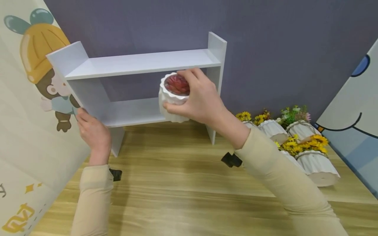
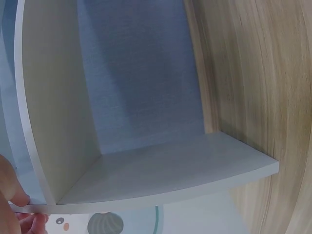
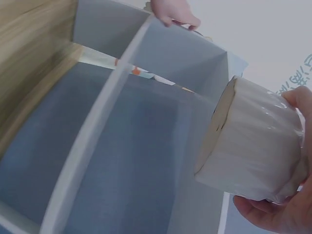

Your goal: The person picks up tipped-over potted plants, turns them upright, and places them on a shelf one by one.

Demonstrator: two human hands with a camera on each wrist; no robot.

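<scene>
aloft, white pot (image 1: 169,97), in right hand (image 1: 203,96), between thumb and fingers

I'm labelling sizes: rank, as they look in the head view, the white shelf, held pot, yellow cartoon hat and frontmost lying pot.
1. White shelf
2. Yellow cartoon hat
3. Held pot and frontmost lying pot: smaller, but too alike to rank; the right grip hides part of the former.
</scene>
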